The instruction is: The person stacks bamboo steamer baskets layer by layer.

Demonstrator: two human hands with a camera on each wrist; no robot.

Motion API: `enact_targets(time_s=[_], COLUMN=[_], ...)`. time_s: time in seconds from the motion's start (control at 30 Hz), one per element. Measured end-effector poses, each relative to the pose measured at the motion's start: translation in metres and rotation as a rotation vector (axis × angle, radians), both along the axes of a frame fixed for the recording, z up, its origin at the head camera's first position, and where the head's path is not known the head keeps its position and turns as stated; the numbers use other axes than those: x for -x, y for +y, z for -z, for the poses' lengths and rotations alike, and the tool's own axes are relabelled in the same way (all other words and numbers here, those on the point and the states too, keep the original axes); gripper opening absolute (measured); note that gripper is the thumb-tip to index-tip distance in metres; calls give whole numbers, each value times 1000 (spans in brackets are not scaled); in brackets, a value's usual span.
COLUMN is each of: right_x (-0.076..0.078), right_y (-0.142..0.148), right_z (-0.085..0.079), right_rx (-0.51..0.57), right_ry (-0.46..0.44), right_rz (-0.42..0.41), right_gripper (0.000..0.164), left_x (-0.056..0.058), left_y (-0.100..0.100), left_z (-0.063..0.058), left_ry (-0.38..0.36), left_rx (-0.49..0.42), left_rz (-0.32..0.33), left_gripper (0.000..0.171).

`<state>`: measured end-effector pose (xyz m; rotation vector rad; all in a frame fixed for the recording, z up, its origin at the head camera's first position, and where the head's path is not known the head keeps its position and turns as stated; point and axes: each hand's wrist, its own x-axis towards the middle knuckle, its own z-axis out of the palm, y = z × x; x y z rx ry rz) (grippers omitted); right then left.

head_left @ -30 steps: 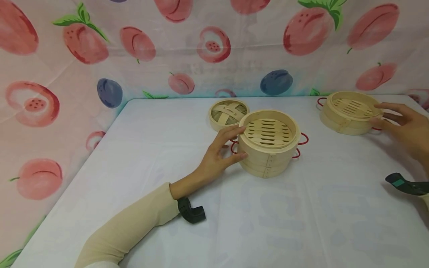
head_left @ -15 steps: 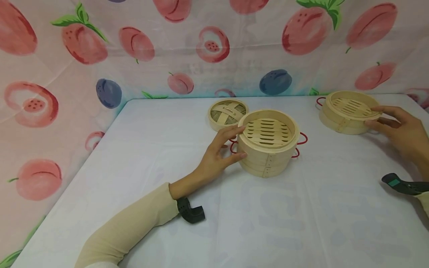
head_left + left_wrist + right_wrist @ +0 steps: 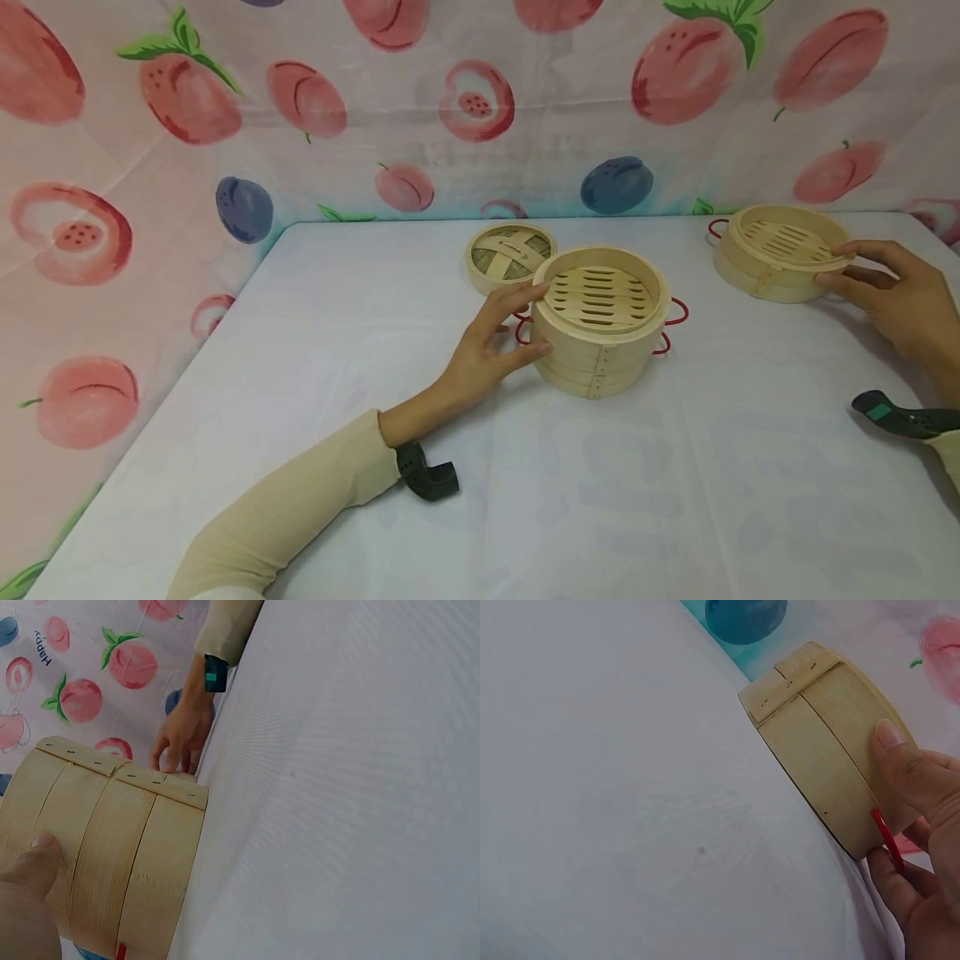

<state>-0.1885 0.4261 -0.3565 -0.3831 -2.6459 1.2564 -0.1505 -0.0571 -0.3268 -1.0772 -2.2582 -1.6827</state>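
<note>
Near the middle of the table, a stack of two bamboo steamer baskets (image 3: 600, 358) stands upright, its slatted floor showing inside the top rim. My left hand (image 3: 480, 354) holds the stack's left side, the thumb (image 3: 43, 859) pressed against the wall. Red cord handles stick out on both sides. At the far right, a single bamboo steamer basket (image 3: 772, 275) sits on the table. My right hand (image 3: 907, 300) grips its right side, thumb on the outer wall and fingers at the rim. In the right wrist view, a red handle (image 3: 889, 840) shows beside the fingers.
A round woven bamboo steamer lid (image 3: 504, 250) lies behind the stack, partly hidden by it. White cloth covers the table (image 3: 675, 500). A fruit-printed curtain (image 3: 540, 108) closes off the back and left sides.
My right hand has shifted slightly left along the single basket's side, and its red handle there is now hidden. The left hand and the stack have stayed in place.
</note>
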Motion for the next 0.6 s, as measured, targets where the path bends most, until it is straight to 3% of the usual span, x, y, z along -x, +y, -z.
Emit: enact_targets(time_s=[0.43,0.53,0.6], right_x=[1,1,1], right_y=[4,4,2], right_z=[-6,-12,-19], right_rx=[-90,-64,-1], right_ry=[-149,-98,-12], right_rz=[81,76,45], right_gripper=[48,43,37], left_x=[1,0,0], left_y=[0,0,0], left_z=[1,0,0], left_ry=[6,6,5], left_rx=[-15,-16,-17], left_rz=[12,12,13], left_gripper=[60,60,60])
